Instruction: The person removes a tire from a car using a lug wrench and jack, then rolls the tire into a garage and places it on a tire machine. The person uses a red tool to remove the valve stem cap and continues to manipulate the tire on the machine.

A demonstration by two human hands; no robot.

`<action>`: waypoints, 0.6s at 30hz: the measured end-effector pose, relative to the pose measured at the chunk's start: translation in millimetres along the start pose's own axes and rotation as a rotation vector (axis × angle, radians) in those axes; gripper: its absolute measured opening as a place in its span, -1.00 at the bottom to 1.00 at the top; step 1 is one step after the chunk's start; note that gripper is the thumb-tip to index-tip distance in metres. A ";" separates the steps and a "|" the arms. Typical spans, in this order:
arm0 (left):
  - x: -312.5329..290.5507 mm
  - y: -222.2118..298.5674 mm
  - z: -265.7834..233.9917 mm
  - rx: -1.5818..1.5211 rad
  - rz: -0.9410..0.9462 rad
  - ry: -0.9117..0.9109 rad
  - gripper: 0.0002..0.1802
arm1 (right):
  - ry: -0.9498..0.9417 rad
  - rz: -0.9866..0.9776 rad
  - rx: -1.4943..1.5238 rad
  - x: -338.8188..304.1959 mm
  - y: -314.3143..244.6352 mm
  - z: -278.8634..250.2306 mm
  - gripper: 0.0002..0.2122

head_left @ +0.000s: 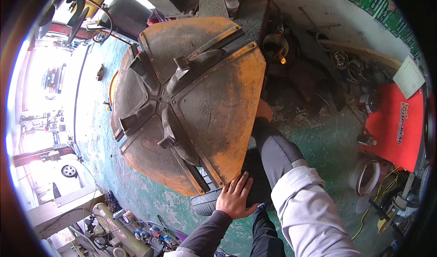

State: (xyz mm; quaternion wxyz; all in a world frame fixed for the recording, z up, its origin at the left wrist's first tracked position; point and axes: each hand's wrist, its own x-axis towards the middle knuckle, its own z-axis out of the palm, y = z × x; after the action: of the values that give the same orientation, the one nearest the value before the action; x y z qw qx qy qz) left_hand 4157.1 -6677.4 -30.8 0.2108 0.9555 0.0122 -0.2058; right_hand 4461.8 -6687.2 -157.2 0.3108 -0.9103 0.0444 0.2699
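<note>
The worn orange and grey turntable (218,106) of a tyre changer fills the middle, with several metal clamping jaws (180,77) around its centre. Partly under its near edge stands a black tyre (205,204), much of it hidden. My left hand (234,195) lies on the tyre with its fingers spread, close to the turntable's corner. My right arm reaches past the turntable's right side. Only a bit of my right hand (264,111) shows there; the turntable and sleeve hide its fingers and whatever they touch.
An air compressor tank (119,229) and tools sit at the lower left. To the right are a red panel (395,127), a white bucket (368,177) and a yellow cable (364,218). A small pot (275,46) hangs behind the turntable. The green floor (314,134) is worn.
</note>
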 end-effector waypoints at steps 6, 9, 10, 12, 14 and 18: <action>0.3 1.9 -1.5 0.049 0.008 0.018 0.09 | 0.049 0.113 0.069 1.1 -3.6 9.4 -0.53; -1.6 1.7 -1.0 0.053 0.010 0.027 0.09 | 0.024 0.052 0.050 5.7 1.9 11.8 -0.54; -1.8 1.3 -0.3 0.048 0.013 0.038 0.09 | 0.018 0.044 0.035 6.9 4.3 12.0 -0.54; -1.8 1.1 0.7 0.007 0.007 0.038 0.09 | -0.004 0.041 0.037 8.1 9.6 9.4 -0.57; -1.2 1.3 0.9 0.017 0.007 0.038 0.10 | -0.003 0.016 0.034 3.6 17.8 1.9 -0.59; -0.6 2.8 2.2 0.007 0.035 0.091 0.10 | -0.090 -0.065 0.431 -31.9 55.3 -31.0 -0.67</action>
State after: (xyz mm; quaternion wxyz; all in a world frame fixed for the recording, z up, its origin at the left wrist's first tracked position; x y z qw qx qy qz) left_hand 4156.0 -6680.7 -31.2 0.2104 0.9647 0.0046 -0.1586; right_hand 4435.3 -6752.6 -150.2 0.5085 -0.8107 0.0580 0.2845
